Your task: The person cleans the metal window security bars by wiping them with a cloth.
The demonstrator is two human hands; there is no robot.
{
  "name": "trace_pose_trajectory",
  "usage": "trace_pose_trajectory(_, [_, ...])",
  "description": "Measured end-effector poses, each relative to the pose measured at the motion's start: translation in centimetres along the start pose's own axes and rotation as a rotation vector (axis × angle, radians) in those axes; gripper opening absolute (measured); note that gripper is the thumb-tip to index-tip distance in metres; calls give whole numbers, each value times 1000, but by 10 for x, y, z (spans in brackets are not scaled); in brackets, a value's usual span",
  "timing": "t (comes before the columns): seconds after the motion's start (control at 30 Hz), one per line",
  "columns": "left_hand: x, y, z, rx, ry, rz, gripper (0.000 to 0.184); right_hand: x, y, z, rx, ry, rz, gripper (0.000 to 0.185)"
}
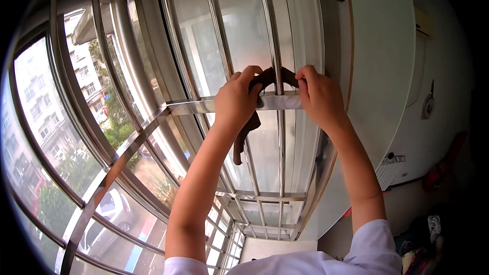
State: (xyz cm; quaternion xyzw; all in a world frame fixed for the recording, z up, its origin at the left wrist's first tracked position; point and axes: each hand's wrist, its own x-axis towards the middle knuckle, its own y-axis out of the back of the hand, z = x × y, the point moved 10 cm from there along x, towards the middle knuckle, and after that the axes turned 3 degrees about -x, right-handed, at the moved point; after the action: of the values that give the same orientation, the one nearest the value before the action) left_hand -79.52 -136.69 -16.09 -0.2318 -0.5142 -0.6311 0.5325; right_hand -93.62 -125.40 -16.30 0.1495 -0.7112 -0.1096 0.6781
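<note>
A dark brown cloth [247, 131] is looped behind one upright metal bar [275, 46] of the window grille, just above the flat cross rail [280, 103]. My left hand [237, 95] pinches it on the left of the bar, and a loose end hangs down below the rail. On the right of the bar, my right hand [318, 94] has the other end between thumb and fingers. Both hands are raised at about the same height, close to the rail. My palms and part of the cloth inside the left hand are hidden.
More steel bars [216, 20] run in front of the frosted window pane [239, 25]. To the left, a barred opening looks out on buildings [30, 97], trees and a parked white car [109, 211]. A pale panel [379, 71] stands to the right, with a radiator [389, 170] beyond.
</note>
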Motion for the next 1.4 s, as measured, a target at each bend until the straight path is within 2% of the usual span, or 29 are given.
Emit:
trace_pose_trajectory(0.03, [-5, -7, 6, 152, -53, -62, 16, -8, -7, 2, 33, -4, -111, 6])
trace_pose_trajectory(0.07, [-10, -15, 11, 304, -108, -124, 16, -16, -8, 2, 33, -1, -112, 6])
trace_pose_trajectory(0.17, [-25, -21, 12, 322, -54, -127, 13, -29, -16, -3, 67, 74, -105, 8])
trace_pose_trajectory(0.27, [-44, -14, 24, 335, -28, -121, 13, -18, -18, -4, 64, 34, -102, 8])
trace_pose_trajectory(0.33, [-57, -11, 24, 326, -18, -120, 13, -7, -29, -3, -52, -58, -206, 6])
trace_pose_trajectory(0.4, [-67, -10, 7, 273, 107, -128, 13, -7, -35, -2, -66, -30, -224, 7])
trace_pose_trajectory(0.5, [-58, -13, 10, 339, 83, -139, 12, -11, -24, -12, 201, 217, -48, 9])
trace_pose_trajectory(0.6, [-42, -14, 9, 400, 59, -140, 11, -18, -17, -7, 365, 209, -58, 9])
trace_pose_trajectory(0.73, [-38, -19, 14, 402, -39, -111, 10, -19, -15, -4, 433, 259, -94, 11])
trace_pose_trajectory(0.8, [-40, -22, 9, 410, -14, -116, 12, -17, -18, -4, 442, 236, -156, 12])
trace_pose_trajectory(0.87, [-48, -26, 4, 359, -66, -80, 13, -14, -27, -8, 433, 187, -197, 10])
trace_pose_trajectory(0.93, [-61, -24, 13, 326, -71, -124, 10, -7, -23, -15, 194, 191, -100, 8])
trace_pose_trajectory(1.0, [-74, -14, 17, 292, -79, -81, 12, -7, -28, -17, 83, 166, -117, 6])
trace_pose_trajectory(1.17, [-62, -15, 7, 205, 19, -114, 16, -14, -17, -16, 225, 263, -89, 9])
trace_pose_trajectory(1.27, [-50, -13, -1, 156, 23, -29, 17, -31, -19, -18, 254, 295, -111, 12])
trace_pose_trajectory(1.33, [-46, -8, -8, -8, 58, 1, 17, -46, -9, -16, 233, 214, 25, 21])
trace_pose_trajectory(1.37, [-49, -2, -10, -48, 94, 22, 16, -58, -13, -15, 246, 205, -56, 30])
trace_pose_trajectory(1.4, [-56, 5, -14, -142, 118, 77, 15, -74, -10, -16, 273, 215, -46, 31])
